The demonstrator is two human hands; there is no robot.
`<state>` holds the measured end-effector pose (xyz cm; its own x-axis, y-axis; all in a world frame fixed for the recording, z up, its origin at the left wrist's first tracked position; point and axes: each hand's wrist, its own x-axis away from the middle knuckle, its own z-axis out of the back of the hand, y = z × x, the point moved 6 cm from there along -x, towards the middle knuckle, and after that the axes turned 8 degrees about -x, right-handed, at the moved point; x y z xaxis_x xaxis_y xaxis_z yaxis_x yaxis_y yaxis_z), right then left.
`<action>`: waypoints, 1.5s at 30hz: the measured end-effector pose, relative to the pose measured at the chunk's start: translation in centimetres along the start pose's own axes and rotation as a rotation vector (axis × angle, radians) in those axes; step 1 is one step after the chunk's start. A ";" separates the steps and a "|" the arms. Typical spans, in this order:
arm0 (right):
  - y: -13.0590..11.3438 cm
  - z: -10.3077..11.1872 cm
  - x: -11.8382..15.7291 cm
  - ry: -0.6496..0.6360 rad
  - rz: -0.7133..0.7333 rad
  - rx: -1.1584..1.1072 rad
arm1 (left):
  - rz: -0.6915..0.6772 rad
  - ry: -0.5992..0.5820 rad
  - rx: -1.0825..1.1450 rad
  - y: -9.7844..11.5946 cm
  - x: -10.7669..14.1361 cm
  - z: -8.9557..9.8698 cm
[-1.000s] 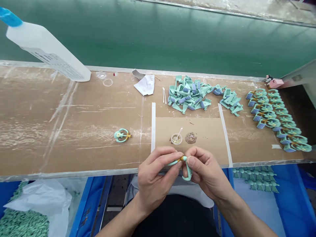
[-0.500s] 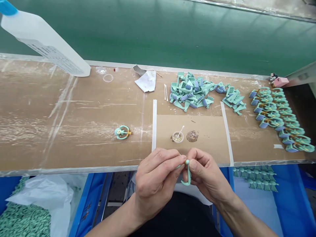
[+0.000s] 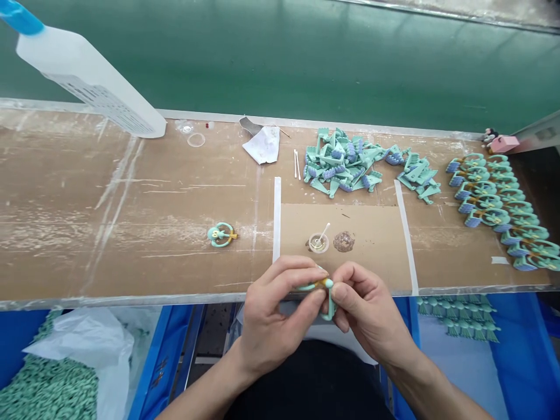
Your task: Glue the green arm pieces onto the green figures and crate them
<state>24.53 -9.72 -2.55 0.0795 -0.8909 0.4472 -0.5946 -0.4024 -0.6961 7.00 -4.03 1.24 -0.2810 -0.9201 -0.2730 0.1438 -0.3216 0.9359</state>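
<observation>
1. Lower middle of the frame: the left hand [image 3: 273, 315] and right hand [image 3: 367, 309] are just over the bench's near edge, fingers clenched in a pinch on a mint-green plastic ring [image 3: 329, 308] with a yellow piece [image 3: 324, 283] at its top
2. Much of the ring is hidden behind those fingers, so its full shape and how the yellow piece joins it are hard to make out
3. Lower left: a white plastic bag [image 3: 83, 350] lies beside a blue crate [image 3: 161, 361] and over a heap of green parts [image 3: 48, 391], which the frame cuts off
4. Lower right: rows of teal tufted parts [image 3: 457, 318] lie on a pale sheet, partly under the bench
5. Middle: a scuffed brown cardboard bench top [image 3: 109, 245] carries a taped cardboard pad [image 3: 367, 230], with a small cup holding a swab [image 3: 318, 242] and a brown smear [image 3: 343, 241]; the cup's contents are too small to tell
6. Left of the pad lies a finished ring [image 3: 221, 234]
7. Upper middle: a loose pile of teal parts [image 3: 339, 163] sits near crumpled white paper [image 3: 265, 144]
8. Right edge: a double row of assembled rings [image 3: 503, 213], cut off by the frame
9. Far back: a green wall [image 3: 284, 58], with a blurred white plastic housing [image 3: 87, 76] at upper left
</observation>
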 end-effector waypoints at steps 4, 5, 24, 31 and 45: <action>-0.9 -1.1 1.1 0.048 0.064 0.221 | 0.156 0.015 0.160 -0.8 0.3 0.1; -1.2 -1.5 1.4 0.043 0.084 0.273 | 0.198 0.017 0.205 -1.1 0.3 0.0; -3.6 -4.2 2.7 -0.027 0.570 0.697 | 0.780 -0.070 1.328 -2.5 2.0 -4.2; -4.8 -4.4 2.7 0.022 0.598 0.761 | 0.642 -0.065 0.925 -2.0 1.6 -3.2; -11.6 6.4 5.3 0.317 0.589 0.958 | 0.597 -0.268 0.718 -3.3 3.1 -6.9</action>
<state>36.99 -11.10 4.29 -0.2909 -0.9549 -0.0604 0.3844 -0.0588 -0.9213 12.23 -7.38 -4.21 -0.5697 -0.7772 0.2672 -0.2557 0.4766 0.8411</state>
